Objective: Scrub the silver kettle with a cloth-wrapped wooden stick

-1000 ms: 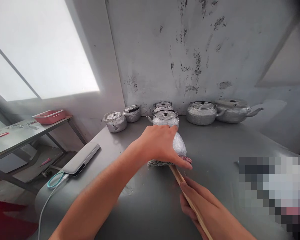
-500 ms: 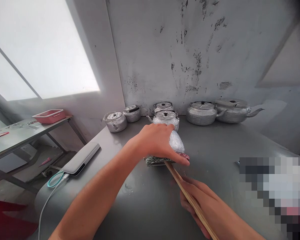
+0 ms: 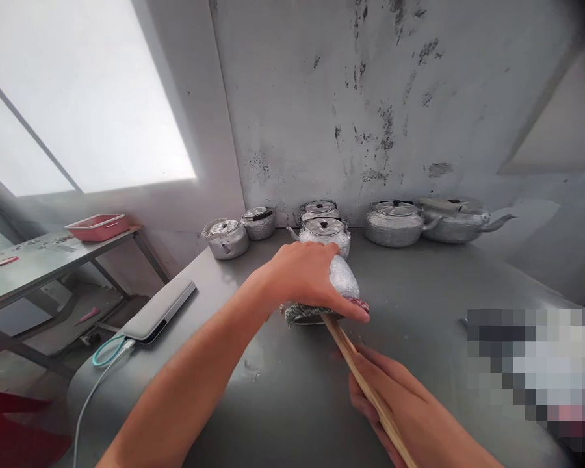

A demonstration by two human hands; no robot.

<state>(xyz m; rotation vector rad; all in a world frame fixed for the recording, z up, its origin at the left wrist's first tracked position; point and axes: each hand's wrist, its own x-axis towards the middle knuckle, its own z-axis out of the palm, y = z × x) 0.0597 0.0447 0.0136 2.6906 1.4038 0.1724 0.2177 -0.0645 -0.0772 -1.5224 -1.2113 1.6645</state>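
Note:
My left hand (image 3: pixel 307 273) is wrapped over a rounded silvery metal vessel (image 3: pixel 344 278), its thumb along the near side. Along the vessel's lower edge runs a mottled green-and-white and reddish cloth (image 3: pixel 298 312), partly under my palm. My right hand (image 3: pixel 390 383) is closed round a wooden stick (image 3: pixel 365 383), which slants up to the vessel's near edge. What the stick's far end meets is hidden by my left hand and the cloth. Just behind my left hand stands a lidded aluminium kettle (image 3: pixel 324 233).
More kettles line the wall, such as a left one (image 3: pixel 225 239) and a large right one (image 3: pixel 453 221). On the metal table (image 3: pixel 253 416) lies a grey power bank (image 3: pixel 160 309) with a cable. A pink basin (image 3: pixel 97 227) sits on the side table. Pixelation covers the right edge.
My right hand and the stick have shifted very slightly to the left. My left hand keeps its hold on the vessel.

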